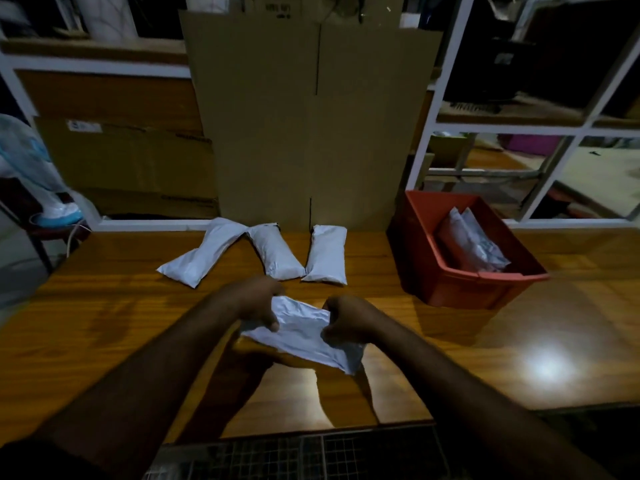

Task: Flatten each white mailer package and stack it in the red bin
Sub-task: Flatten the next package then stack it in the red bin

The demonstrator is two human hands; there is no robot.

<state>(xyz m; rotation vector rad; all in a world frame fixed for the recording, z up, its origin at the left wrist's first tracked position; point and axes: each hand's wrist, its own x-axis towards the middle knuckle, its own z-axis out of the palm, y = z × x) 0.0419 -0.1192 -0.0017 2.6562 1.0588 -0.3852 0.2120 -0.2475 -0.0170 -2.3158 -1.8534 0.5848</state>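
A flattened cardboard box [311,116] stands upright at the far edge of a wooden table [104,323]. More cardboard [128,168] leans far left, beside a fan [31,174]; white-framed shelving [519,126] rises far right.

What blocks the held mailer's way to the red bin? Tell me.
Nothing visible. Both hands, left hand and right hand, grip the mailer above the table; only bare wood lies between it and the red bin, whose top is open.
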